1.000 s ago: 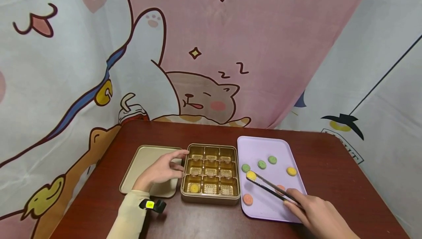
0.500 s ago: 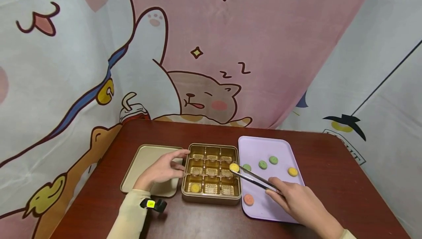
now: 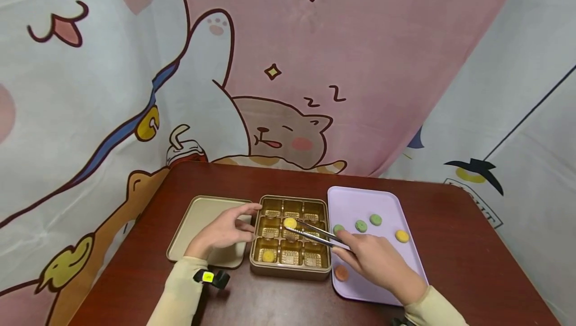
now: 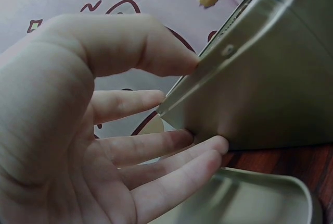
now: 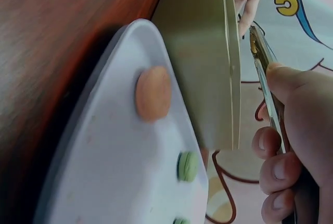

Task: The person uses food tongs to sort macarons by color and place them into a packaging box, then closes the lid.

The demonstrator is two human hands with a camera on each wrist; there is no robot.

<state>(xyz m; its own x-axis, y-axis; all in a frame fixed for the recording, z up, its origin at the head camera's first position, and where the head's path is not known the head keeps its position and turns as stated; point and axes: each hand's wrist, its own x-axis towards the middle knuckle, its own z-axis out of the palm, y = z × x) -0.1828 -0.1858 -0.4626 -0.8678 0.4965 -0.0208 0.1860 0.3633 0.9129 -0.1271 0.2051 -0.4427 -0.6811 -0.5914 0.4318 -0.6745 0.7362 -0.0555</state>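
My right hand (image 3: pixel 378 263) grips metal tongs (image 3: pixel 317 237), whose tips pinch a yellow macaron (image 3: pixel 290 223) above the middle of the gold box (image 3: pixel 290 272). In the right wrist view the fingers of my right hand (image 5: pixel 307 130) curl round the tongs (image 5: pixel 268 86). Another yellow macaron (image 3: pixel 268 256) lies in the box's near left compartment. My left hand (image 3: pixel 223 232) touches the box's left side with fingertips, fingers loosely bent; the left wrist view shows the left hand (image 4: pixel 104 109) with its thumb at the rim of the box (image 4: pixel 260 88).
A lilac tray (image 3: pixel 369 286) right of the box bears several green macarons (image 3: pixel 361 226), a yellow macaron (image 3: pixel 402 236) and an orange macaron (image 3: pixel 341 273). The gold lid (image 3: pixel 202 216) lies left of the box, partly under my left hand. A printed cloth (image 3: pixel 382 41) hangs behind the table (image 3: pixel 472 246).
My right hand has moved left with the tongs, carrying the yellow macaron from over the tray to over the middle of the box. My left hand has stayed at the box's left side.
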